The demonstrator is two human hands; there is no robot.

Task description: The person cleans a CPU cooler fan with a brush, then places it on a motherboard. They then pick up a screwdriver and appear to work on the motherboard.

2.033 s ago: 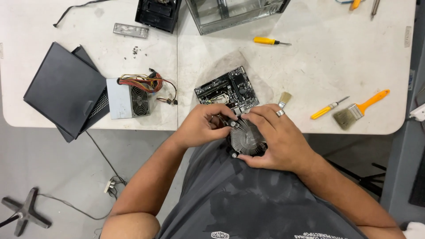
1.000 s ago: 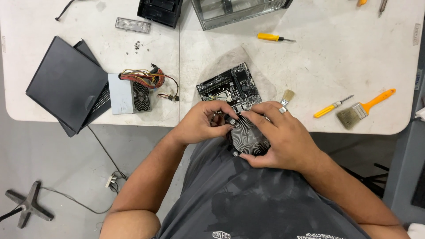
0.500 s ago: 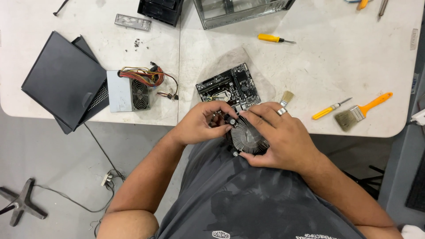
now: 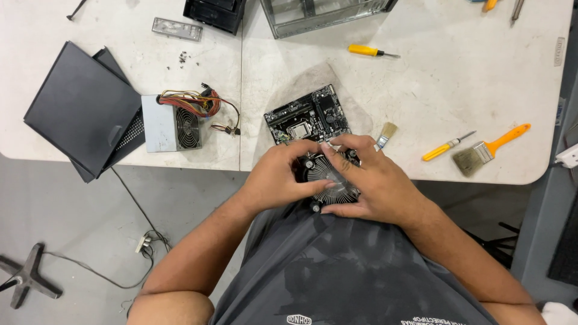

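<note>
Aluminium fins of a round cooler (image 4: 330, 179) show between both hands, which we hold just off the near edge of the table (image 4: 421, 90), over the lap. Our left hand (image 4: 278, 179) wraps the cooler's left side with fingers curled onto its rim; our right hand (image 4: 376, 183) covers the right side, fingers bent over the top and thumb underneath. Both hands are closed on the cooler, gripping it together. Directly beyond the hands, at the near edge, lies a black motherboard (image 4: 308, 115) on a dusty patch of the white surface. Just right of it, we see a small brush (image 4: 385, 135); further right along the near edge are a yellow screwdriver (image 4: 444, 148) and a large orange-handled brush (image 4: 489, 150). A second yellow screwdriver (image 4: 368, 52) lies toward the far edge, near a clear case (image 4: 325, 12). Left of the motherboard sits a grey power supply (image 4: 170, 123) with coloured wires (image 4: 198, 101), touching two dark panels (image 4: 81, 108) that overhang the near left edge. A metal plate (image 4: 176, 28) lies toward the far left.
</note>
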